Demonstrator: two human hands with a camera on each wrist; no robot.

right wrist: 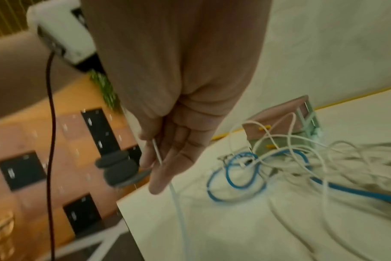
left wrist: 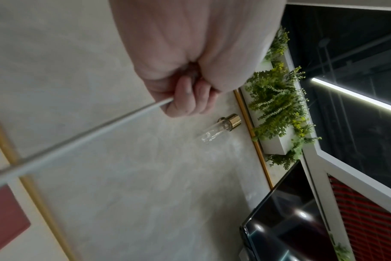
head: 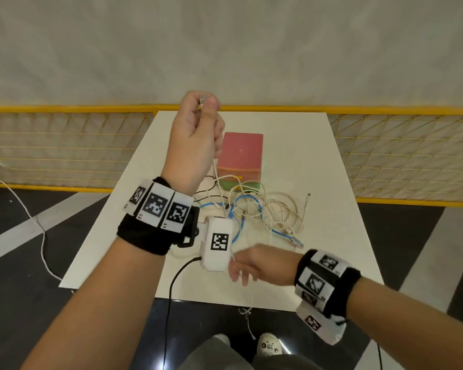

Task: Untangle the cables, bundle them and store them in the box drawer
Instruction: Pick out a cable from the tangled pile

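Our left hand (head: 195, 129) pinches the limp white cable (left wrist: 83, 134) by its plug; our right hand (head: 247, 265), fingers loose, lets it slide.

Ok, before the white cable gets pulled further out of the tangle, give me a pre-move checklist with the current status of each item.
1. Left hand grips the white cable by its plug end: ok.
2. Right hand has the cable running through its fingers: ok.
3. White cable free of the pile: not ok, it runs into the tangle.
4. Blue cable separated: not ok.
5. Box drawers open: cannot tell.
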